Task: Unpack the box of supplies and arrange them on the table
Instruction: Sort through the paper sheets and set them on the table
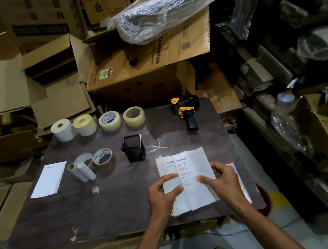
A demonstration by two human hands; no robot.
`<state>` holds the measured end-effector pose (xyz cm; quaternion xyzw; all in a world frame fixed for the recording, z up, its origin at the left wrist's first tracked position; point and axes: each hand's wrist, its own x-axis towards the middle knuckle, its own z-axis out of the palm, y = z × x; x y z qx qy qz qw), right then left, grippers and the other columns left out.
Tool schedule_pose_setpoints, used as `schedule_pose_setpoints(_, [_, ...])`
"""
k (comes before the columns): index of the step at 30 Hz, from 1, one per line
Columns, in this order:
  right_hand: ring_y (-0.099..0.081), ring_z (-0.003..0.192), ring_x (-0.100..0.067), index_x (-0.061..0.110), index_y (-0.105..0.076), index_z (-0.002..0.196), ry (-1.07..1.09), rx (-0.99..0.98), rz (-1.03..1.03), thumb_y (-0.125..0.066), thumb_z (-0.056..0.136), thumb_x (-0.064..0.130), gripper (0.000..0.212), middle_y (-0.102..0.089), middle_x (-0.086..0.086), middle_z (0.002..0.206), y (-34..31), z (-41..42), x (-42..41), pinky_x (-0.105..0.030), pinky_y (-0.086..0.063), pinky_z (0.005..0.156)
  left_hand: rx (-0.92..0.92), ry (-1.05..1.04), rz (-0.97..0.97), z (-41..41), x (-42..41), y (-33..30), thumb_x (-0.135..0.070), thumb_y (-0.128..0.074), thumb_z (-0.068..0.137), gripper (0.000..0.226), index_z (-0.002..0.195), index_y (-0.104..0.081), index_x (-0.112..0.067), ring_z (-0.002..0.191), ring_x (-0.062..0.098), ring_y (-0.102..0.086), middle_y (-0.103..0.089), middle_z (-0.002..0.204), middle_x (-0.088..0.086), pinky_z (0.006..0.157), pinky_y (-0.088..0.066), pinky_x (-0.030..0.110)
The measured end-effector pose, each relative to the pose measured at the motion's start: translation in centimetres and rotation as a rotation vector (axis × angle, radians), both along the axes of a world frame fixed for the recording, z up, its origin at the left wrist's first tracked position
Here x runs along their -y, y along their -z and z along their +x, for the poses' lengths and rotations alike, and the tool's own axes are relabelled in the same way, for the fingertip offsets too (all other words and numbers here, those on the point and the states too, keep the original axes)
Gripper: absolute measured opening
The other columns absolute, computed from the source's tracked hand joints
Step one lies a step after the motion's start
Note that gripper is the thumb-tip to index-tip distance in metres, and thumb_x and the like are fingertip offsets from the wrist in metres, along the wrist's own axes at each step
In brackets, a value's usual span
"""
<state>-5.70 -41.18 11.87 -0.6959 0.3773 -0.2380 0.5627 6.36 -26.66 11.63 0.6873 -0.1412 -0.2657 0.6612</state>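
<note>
Both hands are down on the printed sheets (186, 177) at the near right of the dark surface (111, 204). The left hand (163, 192) presses its fingers and thumb on the left sheet, and the right hand (221, 180) pinches the edge of the overlapping right sheet; each sheet carries an "amazon.in" heading. A shiny packet (240, 181) with a coloured edge lies just beside them, partly under the right wrist.

Along the far edge stand two label rolls, one white (63, 130) and one yellowish (84, 125), then two rolls of clear tape (110, 121) (134, 116). Further right sits a black and yellow tape dispenser (187, 111), handle pointing toward the person. In the middle stands a square black holder (133, 148). To its left lie a partly used tape roll (103, 158), a wide cardboard core (85, 161) and two small white tubes (81, 171) touching each other. A white envelope (49, 179) lies flat at the left edge. An open cardboard box (41, 80) sits behind the surface among stacked cartons.
</note>
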Motion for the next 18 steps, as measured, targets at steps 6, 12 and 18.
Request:
schedule_pose_setpoints(6, [-0.071,0.083,-0.003,0.016,-0.071,0.102,-0.029,-0.014,-0.055,-0.074,0.083,0.018,0.019,-0.074,0.010,0.098,0.0,0.0,-0.2,-0.024,-0.059,0.063,-0.164,-0.028,-0.051,0.3,0.3,0.3,-0.003,-0.064,0.091,0.014,0.100,-0.073,-0.006,0.092,0.020,-0.071,-0.070,0.114,0.002,0.064,-0.058,0.028])
schedule_pose_setpoints(12, [-0.068,0.087,-0.006,0.023,-0.070,0.098,-0.060,-0.067,-0.115,-0.072,0.083,0.019,0.015,-0.070,0.014,0.095,0.1,-0.2,-0.1,-0.018,-0.055,0.064,-0.196,-0.057,-0.039,0.4,0.1,0.9,-0.002,-0.073,0.082,0.021,0.100,-0.071,-0.012,0.095,0.026,-0.070,-0.070,0.113,0.003,0.067,-0.061,0.037])
schedule_pose_setpoints(18, [-0.055,0.107,0.009,0.020,-0.070,0.117,-0.167,-0.039,-0.411,-0.077,0.079,0.022,0.038,-0.059,0.020,0.122,0.0,-0.4,-0.9,-0.009,-0.049,0.081,-0.159,-0.107,0.024,0.3,0.0,1.2,-0.005,-0.082,0.074,0.024,0.092,-0.072,-0.016,0.092,0.028,-0.070,-0.071,0.108,0.004,0.069,-0.062,0.043])
